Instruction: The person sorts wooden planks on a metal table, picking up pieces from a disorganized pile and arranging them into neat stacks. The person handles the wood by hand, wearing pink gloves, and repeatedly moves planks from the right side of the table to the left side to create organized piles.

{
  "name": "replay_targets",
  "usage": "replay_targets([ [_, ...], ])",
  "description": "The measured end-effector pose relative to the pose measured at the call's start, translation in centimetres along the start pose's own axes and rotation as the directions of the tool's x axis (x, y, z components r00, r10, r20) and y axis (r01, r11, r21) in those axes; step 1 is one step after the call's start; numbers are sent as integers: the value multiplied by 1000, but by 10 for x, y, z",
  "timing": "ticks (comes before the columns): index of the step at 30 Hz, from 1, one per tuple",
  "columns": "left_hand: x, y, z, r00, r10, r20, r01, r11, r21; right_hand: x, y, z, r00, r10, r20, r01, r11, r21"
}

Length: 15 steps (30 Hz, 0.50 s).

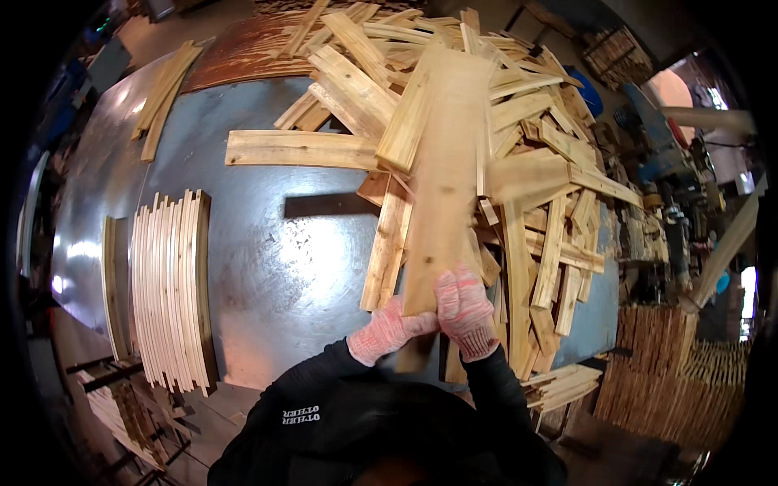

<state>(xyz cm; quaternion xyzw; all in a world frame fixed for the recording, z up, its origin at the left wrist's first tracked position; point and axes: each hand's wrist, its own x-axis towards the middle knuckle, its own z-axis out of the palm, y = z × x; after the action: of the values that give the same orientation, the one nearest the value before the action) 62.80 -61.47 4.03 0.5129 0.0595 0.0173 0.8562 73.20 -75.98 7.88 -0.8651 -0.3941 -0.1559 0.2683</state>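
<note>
A long pale wooden board, slightly blurred, slopes away from me over a jumbled heap of planks. At its near end my left hand, in a pink-and-white knit glove, grips the left edge with the thumb across the wood. My right hand, gloved the same way, is closed on the right edge of that end. Under and around the board lie loose planks at many angles. One plank sticks out to the left over the metal tabletop.
Left on the table stands a neat row of narrow boards, with a single board beside it. Two or more planks lie at the far left. Stacked wood and machinery stand at the right.
</note>
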Motion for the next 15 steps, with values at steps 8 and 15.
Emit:
replay_targets([
  [8, 11, 77, -41, 782, 129, -610, 65, 956, 285, 132, 180, 46, 628, 769, -121, -778, 620, -104],
  [15, 253, 193, -74, 692, 620, -369, 438, 45, 898, 98, 180, 54, 589, 807, 55, -808, 586, 61],
])
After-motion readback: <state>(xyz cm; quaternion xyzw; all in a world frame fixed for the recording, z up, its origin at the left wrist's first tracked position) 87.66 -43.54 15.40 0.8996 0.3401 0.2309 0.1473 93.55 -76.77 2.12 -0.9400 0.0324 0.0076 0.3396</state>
